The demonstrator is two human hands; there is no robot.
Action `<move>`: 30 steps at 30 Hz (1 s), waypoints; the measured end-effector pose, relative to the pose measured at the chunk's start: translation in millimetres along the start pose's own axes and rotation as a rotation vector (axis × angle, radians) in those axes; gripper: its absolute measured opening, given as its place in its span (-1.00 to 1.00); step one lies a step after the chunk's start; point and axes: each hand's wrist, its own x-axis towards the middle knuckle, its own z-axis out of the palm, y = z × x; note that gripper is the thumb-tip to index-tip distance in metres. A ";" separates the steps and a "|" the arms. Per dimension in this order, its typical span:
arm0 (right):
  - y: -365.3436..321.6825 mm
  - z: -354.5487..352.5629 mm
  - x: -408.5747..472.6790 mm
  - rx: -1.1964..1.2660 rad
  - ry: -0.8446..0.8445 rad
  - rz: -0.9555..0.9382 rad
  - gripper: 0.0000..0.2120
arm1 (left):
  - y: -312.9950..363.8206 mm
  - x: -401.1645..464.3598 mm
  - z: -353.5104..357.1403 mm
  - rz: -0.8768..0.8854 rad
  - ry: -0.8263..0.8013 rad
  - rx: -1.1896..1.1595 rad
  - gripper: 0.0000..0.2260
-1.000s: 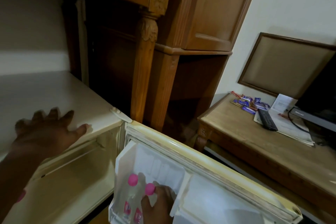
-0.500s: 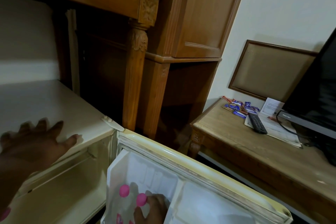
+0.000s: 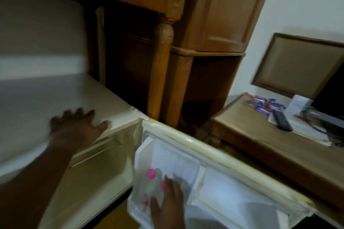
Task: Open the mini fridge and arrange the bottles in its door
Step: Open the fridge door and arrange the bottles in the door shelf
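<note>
hands apart: left hand (image 3: 78,126) flat on smooth fridge top (image 3: 46,102), right hand (image 3: 167,204) gripping clear pink-capped bottle (image 3: 151,182).

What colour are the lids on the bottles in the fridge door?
Bright pink. The head view shows one cap clearly, beside the right hand.
</note>
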 end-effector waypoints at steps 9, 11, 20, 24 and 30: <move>-63.8 33.2 -14.1 0.289 -0.067 -0.075 -0.53 | -72.5 -42.1 -40.2 -0.129 -0.133 0.025 -0.25; -75.5 51.9 -20.1 0.343 -0.142 -0.111 -0.54 | -70.8 -44.1 -44.0 -0.148 -0.134 0.063 -0.24; -163.1 133.4 -6.2 0.806 -0.456 0.205 -0.45 | -68.6 -36.3 -36.4 -0.133 -0.126 0.084 -0.31; -197.9 174.7 -4.2 0.797 -0.430 0.121 -0.32 | -71.2 -30.9 -30.3 -0.148 -0.130 0.091 -0.22; -219.8 201.4 9.5 0.822 -0.454 0.206 -0.75 | -70.5 -27.4 -27.2 -0.214 -0.149 0.110 -0.15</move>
